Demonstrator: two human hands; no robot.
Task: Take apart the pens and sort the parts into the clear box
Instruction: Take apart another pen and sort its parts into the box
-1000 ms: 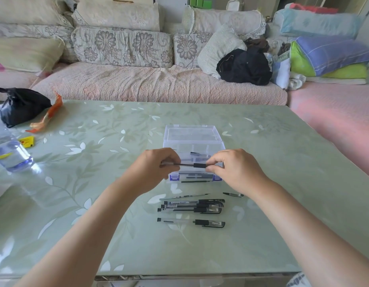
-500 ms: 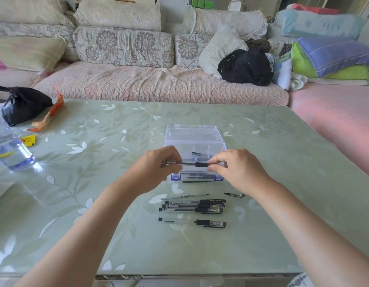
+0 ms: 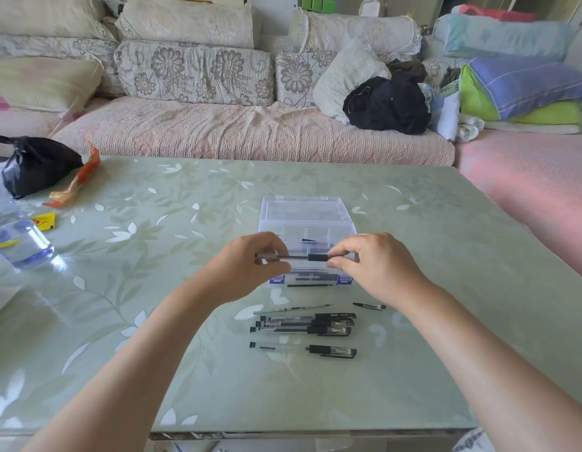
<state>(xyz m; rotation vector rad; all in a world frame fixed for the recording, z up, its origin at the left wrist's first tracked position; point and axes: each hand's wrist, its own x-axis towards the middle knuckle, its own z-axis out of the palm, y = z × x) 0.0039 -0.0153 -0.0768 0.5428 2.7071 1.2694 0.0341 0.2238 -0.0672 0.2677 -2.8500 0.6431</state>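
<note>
A floral sofa (image 3: 198,73) (piled with pillows) stands behind the green leaf-patterned table (image 3: 446,288).

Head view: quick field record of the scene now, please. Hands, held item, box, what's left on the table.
left hand: pinches the pen's left end
right hand: pinches the pen's right end
pen: held level between both hands, above the table
box: clear, lid open, dark parts inside
whole pens: a bunch lying together, one more apart nearer the person
loose parts: thin refill and small dark piece, on the table between box and bunch
</note>
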